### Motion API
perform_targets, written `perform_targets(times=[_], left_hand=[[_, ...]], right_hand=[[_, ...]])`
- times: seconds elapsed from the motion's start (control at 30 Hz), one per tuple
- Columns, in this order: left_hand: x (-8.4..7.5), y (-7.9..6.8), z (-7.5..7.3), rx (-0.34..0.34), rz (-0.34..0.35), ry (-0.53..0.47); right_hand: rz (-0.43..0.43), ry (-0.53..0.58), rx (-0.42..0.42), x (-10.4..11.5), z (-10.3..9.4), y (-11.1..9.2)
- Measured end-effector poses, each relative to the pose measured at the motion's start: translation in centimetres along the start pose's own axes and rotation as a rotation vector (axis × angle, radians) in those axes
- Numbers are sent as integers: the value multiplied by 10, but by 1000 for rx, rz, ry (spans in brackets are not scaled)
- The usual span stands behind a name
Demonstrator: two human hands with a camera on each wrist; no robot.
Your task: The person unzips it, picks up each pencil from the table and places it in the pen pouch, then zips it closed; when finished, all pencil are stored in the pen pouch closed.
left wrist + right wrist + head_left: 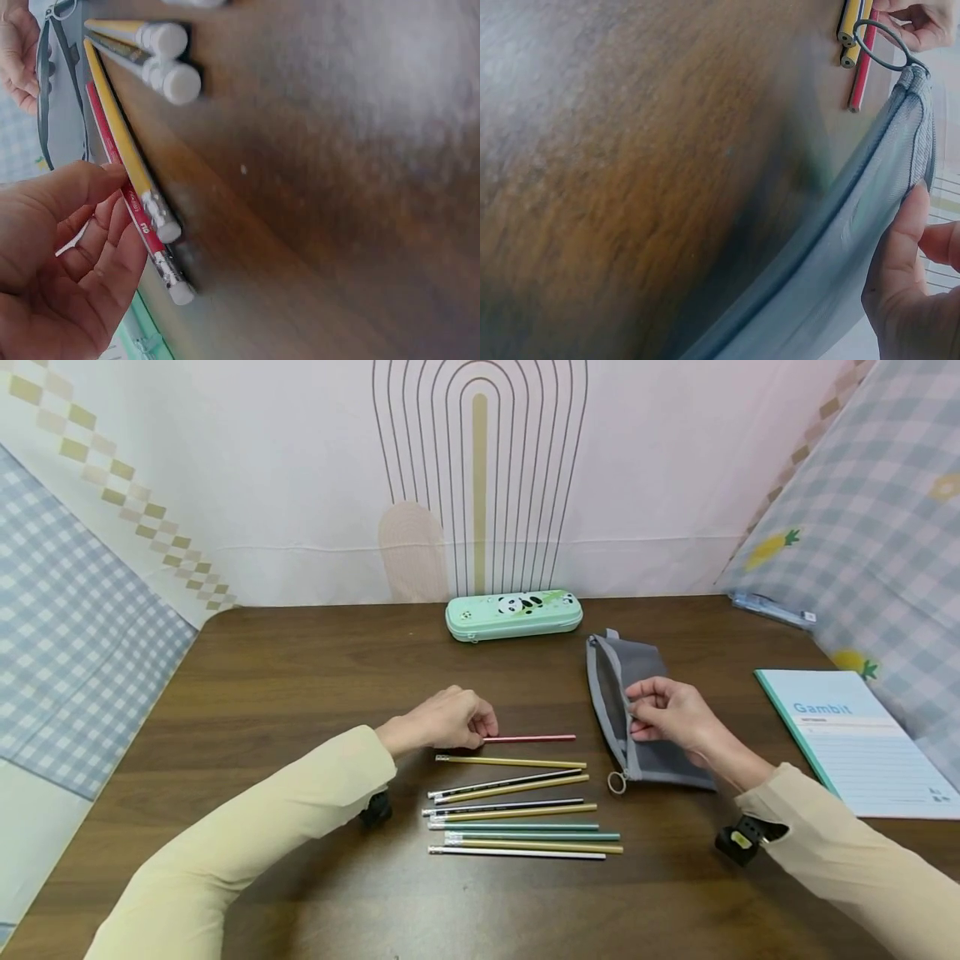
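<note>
My left hand [450,718] pinches a red pencil [531,738] between thumb and fingers near its eraser end. In the left wrist view, a yellow pencil [124,135] lies right beside the red one. Below the hand in the head view, several more pencils in gold, black, green [540,837] and white lie roughly side by side, erasers to the left. My right hand [675,714] pinches the zipper edge of a grey pencil pouch [637,660], whose mouth gapes. A ring pull hangs at the pouch's near end. The pouch's inside is mostly hidden.
A mint panda pencil case [513,616] stands at the table's back edge. To the right lies a notebook [862,743], with a clear blue packet [772,608] behind it. Patterned cloth hangs behind and at both sides of the brown table [300,668].
</note>
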State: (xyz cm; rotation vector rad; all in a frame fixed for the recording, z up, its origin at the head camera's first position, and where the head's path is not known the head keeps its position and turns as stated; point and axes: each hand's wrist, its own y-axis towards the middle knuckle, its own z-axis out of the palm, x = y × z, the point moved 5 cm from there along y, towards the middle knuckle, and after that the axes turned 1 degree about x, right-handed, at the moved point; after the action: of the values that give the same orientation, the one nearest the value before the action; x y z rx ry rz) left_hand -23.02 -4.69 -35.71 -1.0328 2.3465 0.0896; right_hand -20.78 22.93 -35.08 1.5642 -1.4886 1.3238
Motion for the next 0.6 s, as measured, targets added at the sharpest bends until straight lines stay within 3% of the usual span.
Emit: perform_targets(times=[0.07, 0.13, 0.23, 0.4, 0.6], left_hand=[[2, 2, -3, -14, -21, -8], [4, 5, -6, -27, -55, -79], [3, 14, -5, -10, -115, -344], [-8, 35, 11, 101, -282, -891], [-31, 61, 30, 164, -399, -1190]], right_hand=[[-2, 4, 2, 0, 0, 0], [-1, 8, 5, 1, 0, 0], [1, 12, -1, 2, 1, 0], [0, 36, 7, 4, 6, 2], [1, 63, 16, 7, 13, 5]])
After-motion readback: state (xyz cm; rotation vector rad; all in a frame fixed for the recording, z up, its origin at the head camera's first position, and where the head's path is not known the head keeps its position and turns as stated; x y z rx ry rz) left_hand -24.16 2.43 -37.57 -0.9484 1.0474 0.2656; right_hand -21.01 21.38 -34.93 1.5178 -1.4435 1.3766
